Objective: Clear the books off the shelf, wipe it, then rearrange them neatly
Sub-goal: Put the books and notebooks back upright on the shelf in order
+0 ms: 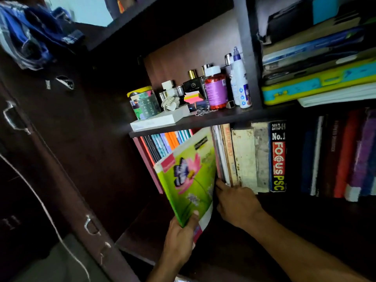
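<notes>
Paperback with the green butterfly cover (188, 178) is tilted half out of the lower shelf (305, 197), left hand (180, 239) pinching its bottom corner. Looks light and floppy, so I'd grab nearer the spine. Right hand (237, 204), fingers straight, props the neighbouring books (244, 157).

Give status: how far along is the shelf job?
Early in clearing. Done: nothing visibly finished. In hand: left hand grips the green butterfly book, tilted out of the row; right hand touches the upright books. Left: most books, the Focus PSC book included, then wiping and rearranging.
</notes>
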Demonstrator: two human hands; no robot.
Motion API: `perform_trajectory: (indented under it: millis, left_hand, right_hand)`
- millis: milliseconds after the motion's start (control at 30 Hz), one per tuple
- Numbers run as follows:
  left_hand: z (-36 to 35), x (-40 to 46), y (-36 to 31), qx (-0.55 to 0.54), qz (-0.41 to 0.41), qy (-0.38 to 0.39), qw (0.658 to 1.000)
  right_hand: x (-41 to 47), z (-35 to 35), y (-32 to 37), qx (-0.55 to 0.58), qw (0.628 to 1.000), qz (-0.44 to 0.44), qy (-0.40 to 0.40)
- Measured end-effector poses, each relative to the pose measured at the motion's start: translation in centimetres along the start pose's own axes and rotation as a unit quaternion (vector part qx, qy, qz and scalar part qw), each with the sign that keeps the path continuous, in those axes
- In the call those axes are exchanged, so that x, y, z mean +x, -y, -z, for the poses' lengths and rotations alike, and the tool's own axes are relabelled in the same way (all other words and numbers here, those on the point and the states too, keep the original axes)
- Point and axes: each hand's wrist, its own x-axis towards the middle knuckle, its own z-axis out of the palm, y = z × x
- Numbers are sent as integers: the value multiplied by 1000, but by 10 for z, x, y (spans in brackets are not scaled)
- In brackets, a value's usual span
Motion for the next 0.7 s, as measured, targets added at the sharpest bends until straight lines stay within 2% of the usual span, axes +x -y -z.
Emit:
perform_trajectory:
  millis: [67, 167, 333, 500, 600, 700]
  left_hand:
    - [1, 5, 0, -54, 14, -34, 998]
    - [0, 12, -2, -127, 29, -32, 991]
    - [0, 13, -1, -71, -10, -10, 997]
    - [-30, 18, -12, -80, -44, 0, 996]
    - [-51, 34, -17, -3, -92, -15, 996]
    - [-68, 57, -30, 119, -138, -66, 981]
  right_hand:
    - [1, 3, 2, 24, 1000, -7, 3]
    - [4, 4, 3, 48, 998, -30, 24]
    - [5, 11, 4, 57, 996, -41, 56]
    - [6, 18, 4, 67, 994, -43, 72]
    - [8, 20, 4, 78, 993, -29, 89]
    - [9, 19, -3, 135, 987, -15, 82]
